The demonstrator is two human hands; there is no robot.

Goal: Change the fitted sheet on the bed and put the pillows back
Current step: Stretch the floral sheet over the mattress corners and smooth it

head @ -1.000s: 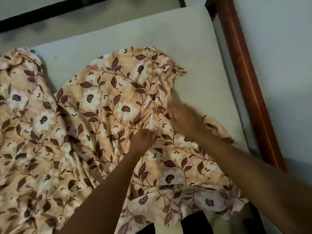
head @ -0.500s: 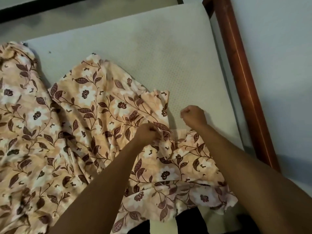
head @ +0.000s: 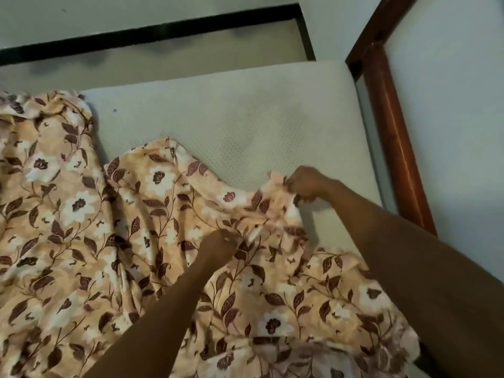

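Note:
A peach fitted sheet (head: 90, 241) with brown leaves and white flowers lies crumpled over the left and near part of the bare white mattress (head: 245, 115). My right hand (head: 306, 184) is closed on the sheet's gathered edge and holds it up near the mattress's right side. Lower and to the left, my left hand (head: 221, 245) pinches a fold of the same sheet. No pillow is in view.
The brown wooden bed frame (head: 392, 137) runs along the mattress's right side, with a pale wall beyond it. Behind the mattress's far edge is a pale floor with a black strip (head: 163, 32). The far right part of the mattress is uncovered.
The sheet's far edge has been drawn back toward me, baring more mattress. My right hand closed on the edge and moved right and up; my left hand stayed on its fold.

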